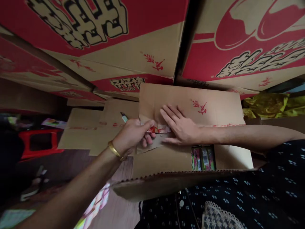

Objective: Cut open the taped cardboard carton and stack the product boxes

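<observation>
A brown cardboard carton (164, 159) stands before me with one flap (219, 109) folded inward. My left hand (135, 132), wearing a gold bracelet, pinches a piece of red-printed packing tape (153, 129) at the flap's left edge. A slim cutter-like tool (124, 117) with a dark tip shows just behind this hand; whether the hand holds it, I cannot tell. My right hand (182, 128) lies flat on the flap, fingers spread, right of the tape. Through a gap below the right wrist, several green and pink packets (202, 158) show inside the carton.
Large red-and-brown cartons (152, 41) stand stacked behind the carton. Flat cardboard (81, 127) lies to the left, near a red plastic stool (38, 144). Yellow crinkled wrapping (269, 105) is at the right. The carton's near flap (171, 183) sticks out toward my body.
</observation>
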{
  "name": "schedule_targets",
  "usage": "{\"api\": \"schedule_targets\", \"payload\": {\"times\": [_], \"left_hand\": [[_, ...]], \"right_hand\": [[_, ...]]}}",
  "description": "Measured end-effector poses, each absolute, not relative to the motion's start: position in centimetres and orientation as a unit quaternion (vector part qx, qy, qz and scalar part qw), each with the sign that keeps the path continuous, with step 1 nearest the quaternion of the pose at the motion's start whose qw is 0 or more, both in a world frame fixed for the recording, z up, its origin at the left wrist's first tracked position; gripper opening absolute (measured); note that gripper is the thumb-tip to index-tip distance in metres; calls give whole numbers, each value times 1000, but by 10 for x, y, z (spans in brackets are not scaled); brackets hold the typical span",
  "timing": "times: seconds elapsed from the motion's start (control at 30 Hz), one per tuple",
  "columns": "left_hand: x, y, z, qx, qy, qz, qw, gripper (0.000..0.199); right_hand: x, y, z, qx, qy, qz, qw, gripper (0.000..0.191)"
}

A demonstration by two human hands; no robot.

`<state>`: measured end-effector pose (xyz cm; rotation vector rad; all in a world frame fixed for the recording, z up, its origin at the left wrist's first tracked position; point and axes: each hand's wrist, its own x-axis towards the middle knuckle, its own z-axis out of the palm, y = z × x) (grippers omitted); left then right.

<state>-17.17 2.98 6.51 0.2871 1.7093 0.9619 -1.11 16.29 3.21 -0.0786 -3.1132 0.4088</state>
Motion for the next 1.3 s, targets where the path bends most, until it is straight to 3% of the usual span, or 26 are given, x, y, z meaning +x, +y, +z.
{"api": "schedule_targets", "payload": {"times": [0.07,0.23,0.53,0.63,0.77,0.83,0.93,1.1,1.3], "left_hand": [[-170,32,65,96,730,390,552,29],[-172,35,70,90,712,395,573,35],[-171,36,79,41,697,424,577,36],[-169,36,82,50,704,424,568,38],[-168,38,84,65,709,420,563,38],[-168,39,85,66,708,420,563,38],[-169,40,87,75,706,422,564,40],[-171,41,92,80,694,417,582,42],[-174,47,102,74,695,398,595,46]], "right_hand": [[-4,158,24,-63,-992,110,-8,102],[2,156,27,-91,-995,45,-3,74],[5,162,31,94,-977,-171,84,47],[3,157,33,56,-990,-114,58,54],[-18,140,33,-93,-995,24,-7,91],[-34,133,33,-140,-988,62,-25,96],[-51,127,32,-155,-986,60,-27,83],[-54,133,36,-39,-999,-16,-11,52],[-61,140,55,12,-999,-38,-26,44]]}}
